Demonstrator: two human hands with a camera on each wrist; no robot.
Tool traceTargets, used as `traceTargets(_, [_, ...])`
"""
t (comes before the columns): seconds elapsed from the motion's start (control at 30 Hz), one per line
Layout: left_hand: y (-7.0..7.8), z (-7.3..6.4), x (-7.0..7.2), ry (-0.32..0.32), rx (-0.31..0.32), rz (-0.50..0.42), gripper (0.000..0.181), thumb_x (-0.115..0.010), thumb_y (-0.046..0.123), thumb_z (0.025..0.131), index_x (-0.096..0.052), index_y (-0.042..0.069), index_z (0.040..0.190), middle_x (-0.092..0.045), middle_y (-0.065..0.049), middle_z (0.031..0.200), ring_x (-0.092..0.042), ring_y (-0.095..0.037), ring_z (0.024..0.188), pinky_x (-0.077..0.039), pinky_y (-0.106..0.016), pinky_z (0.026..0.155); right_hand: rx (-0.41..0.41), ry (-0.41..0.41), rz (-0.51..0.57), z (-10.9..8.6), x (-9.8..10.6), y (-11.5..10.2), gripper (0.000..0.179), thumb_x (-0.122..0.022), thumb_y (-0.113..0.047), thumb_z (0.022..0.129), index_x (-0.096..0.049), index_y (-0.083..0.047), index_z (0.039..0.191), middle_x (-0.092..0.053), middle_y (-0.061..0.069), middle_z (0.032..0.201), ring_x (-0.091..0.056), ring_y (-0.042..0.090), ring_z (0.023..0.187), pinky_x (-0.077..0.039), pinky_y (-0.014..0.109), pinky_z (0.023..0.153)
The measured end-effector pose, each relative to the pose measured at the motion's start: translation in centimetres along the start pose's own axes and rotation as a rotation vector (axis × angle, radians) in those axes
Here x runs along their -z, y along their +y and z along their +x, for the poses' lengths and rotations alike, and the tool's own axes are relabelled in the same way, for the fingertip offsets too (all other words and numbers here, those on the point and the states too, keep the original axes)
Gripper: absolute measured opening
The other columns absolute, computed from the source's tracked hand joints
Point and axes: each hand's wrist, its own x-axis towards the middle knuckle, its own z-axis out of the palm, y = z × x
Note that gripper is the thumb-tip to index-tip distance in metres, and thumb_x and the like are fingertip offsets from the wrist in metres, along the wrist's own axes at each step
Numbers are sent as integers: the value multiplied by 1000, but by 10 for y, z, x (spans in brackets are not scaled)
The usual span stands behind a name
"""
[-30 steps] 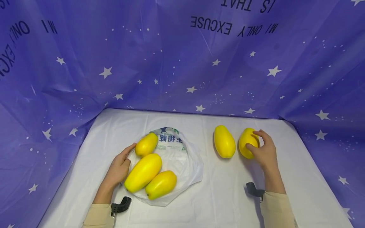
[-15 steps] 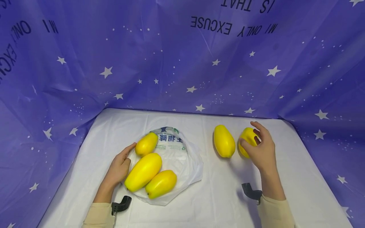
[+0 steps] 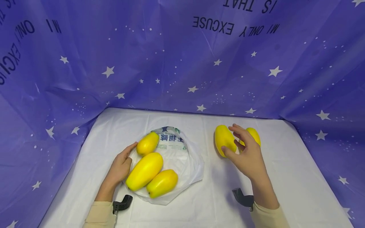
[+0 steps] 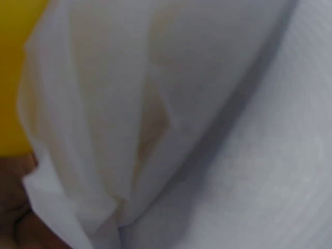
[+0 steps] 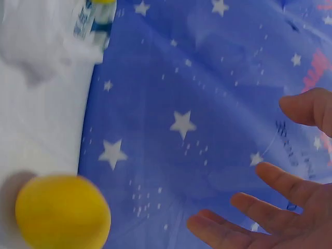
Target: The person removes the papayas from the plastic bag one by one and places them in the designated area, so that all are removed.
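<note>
A white plastic bag [image 3: 196, 167] lies spread on the left with its mouth up, and three yellow papayas sit in it: one at the back [image 3: 147, 144], a longer one [image 3: 144, 171] and one at the front [image 3: 162, 183]. My left hand [image 3: 121, 166] grips the bag's left rim; in the left wrist view, bag plastic [image 4: 104, 104] covers part of it. Over on the right, my right hand [image 3: 246, 156] hovers with fingers spread beside a papaya [image 3: 223, 139], and partly hides another papaya [image 3: 254, 134] behind it. The right wrist view shows nothing between its fingers [image 5: 280, 184].
White cloth [image 3: 285, 164] covers the table. A purple star-printed curtain [image 3: 182, 63] rises along the back and both sides. Black wrist-camera mounts [image 3: 123, 203] stick out from both sleeves.
My right hand has let go of the far right papaya and shifted left to the papaya beside it. The left hand and bag have stayed put.
</note>
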Motion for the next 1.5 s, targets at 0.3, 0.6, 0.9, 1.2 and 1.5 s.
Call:
traceTargets(0.3, [-2, 1, 0, -3, 4, 12, 62, -32, -9, 92, -37, 9, 151, -36, -9, 154, -26, -31, 142, -24, -55, 112, 30, -101, 46, -9, -20, -16, 62, -83, -11, 76, -58, -20, 133, -43, -5, 146, -41, 21, 134, -48, 44, 95])
traceTargets(0.6, [-3, 1, 0, 3, 5, 26, 62, -33, -9, 91, -37, 10, 151, -36, -9, 153, -27, -31, 141, -25, -53, 111, 91, -227, 63, -20, -46, -27, 62, -82, -12, 75, -58, -16, 132, -48, -7, 142, -49, 17, 127, -51, 37, 91])
traceTargets(0.9, [-3, 1, 0, 4, -2, 23, 62, -33, -9, 91, -37, 9, 151, -36, -9, 153, -28, -29, 140, -26, -52, 110, 52, -422, 89, -34, -73, -45, 64, -80, -18, 76, -56, -25, 135, -46, -12, 141, -47, 13, 127, -53, 32, 88])
traceTargets(1.2, [-2, 1, 1, 9, -5, 18, 62, -33, -9, 91, -37, 9, 151, -36, -9, 153, -30, -27, 139, -30, -49, 104, 61, -621, -14, -47, -103, -59, 60, -73, -29, 80, -54, -25, 136, -49, -3, 142, -49, 18, 127, -53, 33, 87])
traceTargets(1.5, [-2, 1, 0, 3, 1, 14, 62, -33, -8, 92, -37, 9, 151, -36, -9, 153, -31, -27, 138, -32, -47, 100, 49, -708, -185, -57, -134, -67, 65, -68, -33, 80, -52, -17, 141, -43, 6, 149, -44, 22, 132, -37, 47, 107])
